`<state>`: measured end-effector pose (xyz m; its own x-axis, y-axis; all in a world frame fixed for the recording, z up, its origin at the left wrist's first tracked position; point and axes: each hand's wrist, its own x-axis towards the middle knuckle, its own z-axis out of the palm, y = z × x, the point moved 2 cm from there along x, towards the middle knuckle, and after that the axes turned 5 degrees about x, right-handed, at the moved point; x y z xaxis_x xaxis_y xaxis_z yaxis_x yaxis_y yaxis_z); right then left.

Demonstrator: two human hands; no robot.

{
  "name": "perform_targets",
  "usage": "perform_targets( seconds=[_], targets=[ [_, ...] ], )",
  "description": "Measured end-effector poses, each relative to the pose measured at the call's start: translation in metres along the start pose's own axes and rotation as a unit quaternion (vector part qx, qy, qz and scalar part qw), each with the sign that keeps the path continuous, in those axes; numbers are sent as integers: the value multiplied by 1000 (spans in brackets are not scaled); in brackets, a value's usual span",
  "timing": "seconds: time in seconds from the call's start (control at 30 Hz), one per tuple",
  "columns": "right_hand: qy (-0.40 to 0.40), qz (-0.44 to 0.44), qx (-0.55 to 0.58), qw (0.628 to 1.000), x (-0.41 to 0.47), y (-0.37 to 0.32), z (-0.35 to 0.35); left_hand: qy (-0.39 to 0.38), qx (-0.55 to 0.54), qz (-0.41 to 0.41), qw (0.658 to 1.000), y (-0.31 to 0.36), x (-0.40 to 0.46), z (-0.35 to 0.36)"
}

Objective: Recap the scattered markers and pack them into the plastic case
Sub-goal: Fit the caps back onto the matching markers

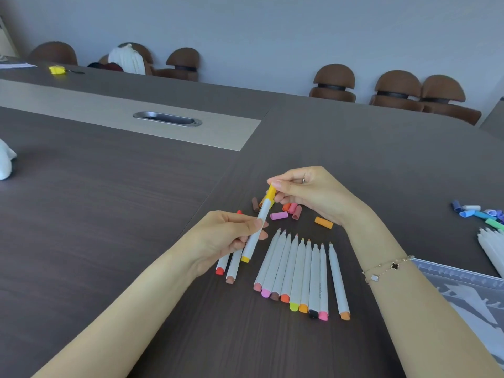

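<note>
My left hand (231,236) grips a white marker with a yellow end (255,236), held tilted above the table. My right hand (308,195) pinches the yellow cap (270,192) at the marker's upper tip. Two capped markers (230,266) lie under my left hand. A row of several uncapped white markers (300,271) lies side by side in front of me. Loose pink, orange and brown caps (286,211) are scattered beyond the row. The clear plastic case (463,285) lies at the right under my right forearm.
More white markers (491,246) and blue, green and purple caps (480,212) lie at the far right. A metal cable slot (167,118) sits in the table's light strip. Brown chairs (334,83) line the far side. A white cloth (6,162) is at the left edge.
</note>
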<state>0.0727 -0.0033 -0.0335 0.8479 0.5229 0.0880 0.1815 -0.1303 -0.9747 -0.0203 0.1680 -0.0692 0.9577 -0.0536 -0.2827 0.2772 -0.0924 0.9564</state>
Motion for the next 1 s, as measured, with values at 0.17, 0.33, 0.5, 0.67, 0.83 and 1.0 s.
perform_targets(
  seconds=[0.17, 0.33, 0.5, 0.67, 0.83, 1.0],
  targets=[
    [-3, -6, -13, 1000, -2, -6, -3, 22, 7, 24, 999, -1, -1, 5],
    [-5, 0, -26, 1000, -1, -4, -2, 50, 77, 35, 995, 1, -2, 5],
    [-6, 20, -104, 994, -1, -2, -5, 129, 267, 47, 954, 10, -3, 0],
    [98, 57, -154, 982, 1, 4, -25, 187, 395, 48, 898, 0, -3, 9],
    [119, 89, -170, 974, -1, 8, -39, 195, 437, 20, 878, -2, -2, 7],
    [108, 98, -237, 960, -4, 11, -45, 197, 456, 110, 861, 2, -7, 13]
  ],
)
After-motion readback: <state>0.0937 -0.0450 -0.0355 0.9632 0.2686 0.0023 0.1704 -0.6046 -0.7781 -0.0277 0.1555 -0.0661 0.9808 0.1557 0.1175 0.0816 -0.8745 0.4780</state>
